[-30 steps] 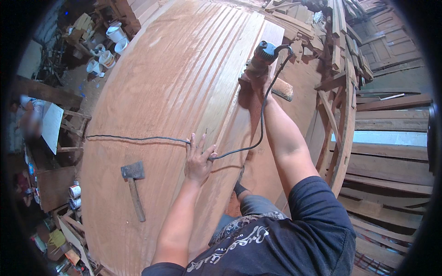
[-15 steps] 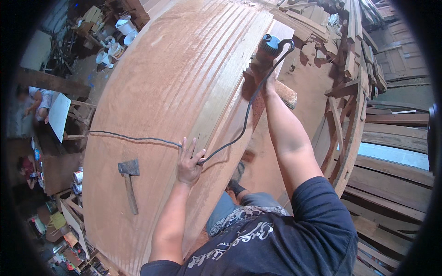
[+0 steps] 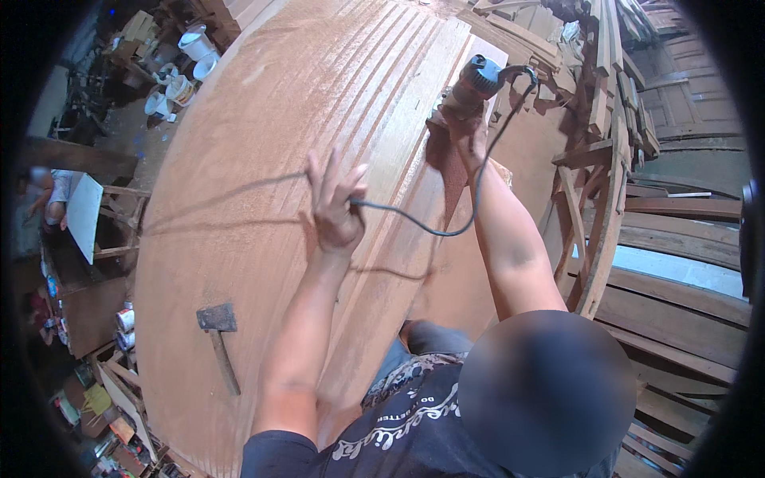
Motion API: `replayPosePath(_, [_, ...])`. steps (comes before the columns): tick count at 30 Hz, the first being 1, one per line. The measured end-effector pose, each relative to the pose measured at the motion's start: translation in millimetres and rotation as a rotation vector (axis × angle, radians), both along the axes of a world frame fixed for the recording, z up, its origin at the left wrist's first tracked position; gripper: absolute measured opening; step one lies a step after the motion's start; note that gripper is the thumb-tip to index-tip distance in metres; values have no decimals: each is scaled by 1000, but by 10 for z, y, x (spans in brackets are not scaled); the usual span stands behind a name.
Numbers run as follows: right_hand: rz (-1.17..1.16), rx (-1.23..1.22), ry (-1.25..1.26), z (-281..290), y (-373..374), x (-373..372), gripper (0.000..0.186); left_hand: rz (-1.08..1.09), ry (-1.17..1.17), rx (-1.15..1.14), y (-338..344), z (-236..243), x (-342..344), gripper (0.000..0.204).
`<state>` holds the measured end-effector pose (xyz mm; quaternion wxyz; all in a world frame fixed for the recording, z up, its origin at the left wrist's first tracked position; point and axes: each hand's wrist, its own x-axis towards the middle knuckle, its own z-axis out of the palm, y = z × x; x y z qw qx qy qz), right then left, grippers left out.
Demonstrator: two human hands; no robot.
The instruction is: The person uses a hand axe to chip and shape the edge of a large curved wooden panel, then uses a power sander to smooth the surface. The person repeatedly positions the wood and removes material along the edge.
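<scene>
The right hand (image 3: 466, 131) is closed around a power sander (image 3: 470, 88), pressing it onto the far right part of a big grooved wooden panel (image 3: 263, 159). The left hand (image 3: 335, 203) is raised above the panel's middle, fingers spread, with the sander's black cord (image 3: 422, 229) caught between thumb and fingers. A hammer (image 3: 219, 338) lies flat on the near left of the panel, well apart from both hands. White buckets (image 3: 187, 56) stand far left.
</scene>
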<state>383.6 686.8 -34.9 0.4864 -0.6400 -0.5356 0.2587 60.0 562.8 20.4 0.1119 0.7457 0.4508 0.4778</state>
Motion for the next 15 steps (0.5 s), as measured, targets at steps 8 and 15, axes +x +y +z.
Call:
replayPosePath(8, [-101,-39,-99,129,447,132,74,-299,-214,148,943,241,883,28])
replayPosePath(15, [-147,100,-148,-388,767,735,76,12,329,-305,1086,-651,1209,36])
